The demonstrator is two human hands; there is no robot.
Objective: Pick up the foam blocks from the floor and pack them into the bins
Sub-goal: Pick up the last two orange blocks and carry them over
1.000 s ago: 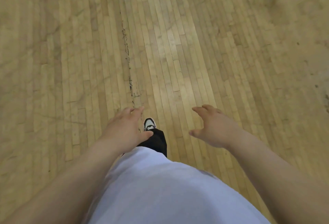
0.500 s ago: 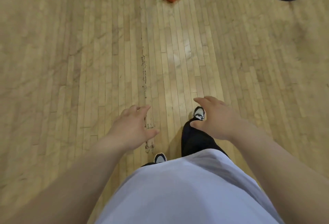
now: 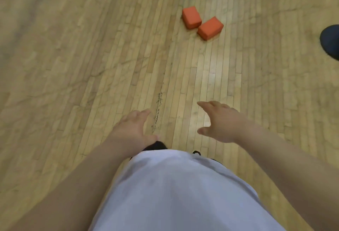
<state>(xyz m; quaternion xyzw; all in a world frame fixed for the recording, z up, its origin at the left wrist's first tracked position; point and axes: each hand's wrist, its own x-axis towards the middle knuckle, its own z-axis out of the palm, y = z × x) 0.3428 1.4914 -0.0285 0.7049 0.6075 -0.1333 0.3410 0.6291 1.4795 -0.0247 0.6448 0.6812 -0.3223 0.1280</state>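
Two orange foam blocks lie on the wooden floor ahead of me, touching at a corner: one block (image 3: 191, 17) further back, the other block (image 3: 210, 27) just right of it. My left hand (image 3: 132, 132) and my right hand (image 3: 221, 121) are held out in front of my waist, fingers spread and relaxed, holding nothing. Both hands are well short of the blocks. No bin is in view.
A dark round base (image 3: 330, 41) sits on the floor at the right edge. My white shirt (image 3: 176, 190) fills the lower middle, with a dark trouser leg and a shoe tip just above it. A dark scuff line (image 3: 159, 106) runs along the floorboards between my hands.
The blocks came into view at the top and now lie nearer to me and lower in the frame. My feet have stepped forward. Both hands stay empty.
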